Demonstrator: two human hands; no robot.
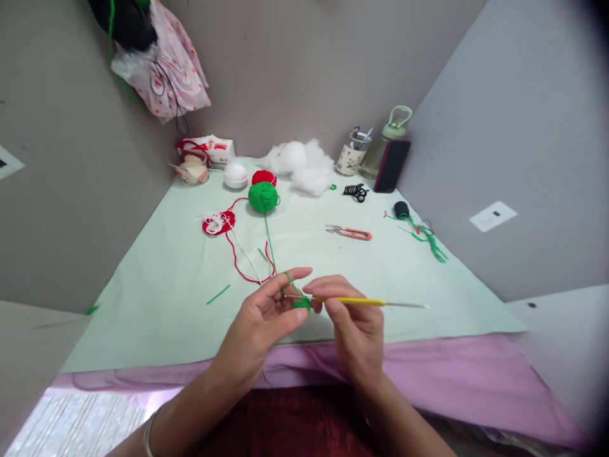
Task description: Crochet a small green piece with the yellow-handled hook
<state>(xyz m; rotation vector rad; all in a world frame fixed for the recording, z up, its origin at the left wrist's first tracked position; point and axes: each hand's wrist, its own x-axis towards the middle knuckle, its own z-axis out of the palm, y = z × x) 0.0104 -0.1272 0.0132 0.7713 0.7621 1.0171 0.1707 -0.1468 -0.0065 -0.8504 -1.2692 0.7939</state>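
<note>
My left hand pinches a small piece of green crochet between thumb and fingers, its index finger stretched out. Green yarn runs over that finger and back to the green yarn ball. In my right hand is a double-ended crochet hook with a yellow grip, held like a pencil. One metal end of the hook reaches the green piece; the other points right. Whether the tip sits in a stitch is too small to tell.
Beyond my hands lie a red and white crocheted piece, orange thread snips, white stuffing and a black hair claw. A phone leans on a green bottle at the back right. Walls close in the table.
</note>
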